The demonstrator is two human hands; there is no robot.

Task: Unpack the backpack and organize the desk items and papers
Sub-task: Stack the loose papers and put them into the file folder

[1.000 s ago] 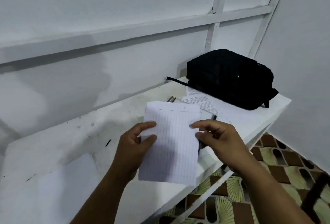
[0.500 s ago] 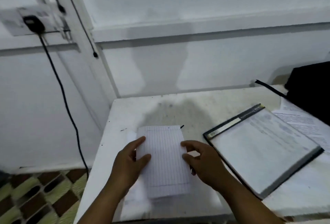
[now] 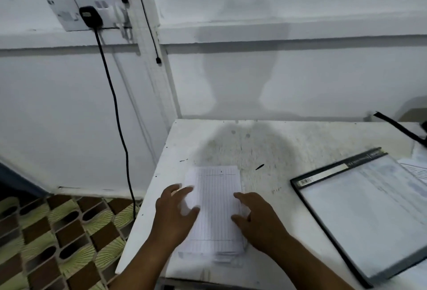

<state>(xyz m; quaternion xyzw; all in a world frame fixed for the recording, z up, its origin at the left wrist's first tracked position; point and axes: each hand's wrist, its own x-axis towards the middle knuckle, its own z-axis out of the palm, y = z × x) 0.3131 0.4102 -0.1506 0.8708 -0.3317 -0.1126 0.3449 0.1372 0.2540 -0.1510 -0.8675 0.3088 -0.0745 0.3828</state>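
Note:
A lined sheet of paper [image 3: 216,206] lies on top of a small stack of papers at the near left corner of the white desk [image 3: 272,148]. My left hand [image 3: 176,212] rests at the sheet's left edge with fingers spread and loose. My right hand [image 3: 256,219] touches its right edge with relaxed fingers. A black-edged clear folder [image 3: 367,211] with printed pages lies to the right. Only a black strap of the backpack [image 3: 402,130] shows at the far right edge.
More printed sheets [image 3: 418,169] poke out beyond the folder. A wall socket with a black plug [image 3: 90,16] and its cable [image 3: 115,109] hang left of the desk. Patterned floor tiles [image 3: 57,239] lie beyond the desk's left edge.
The view swung left from the backpack to the desk's left end. The lined sheet, held in both hands before, now lies on the paper stack, and my fingers have loosened.

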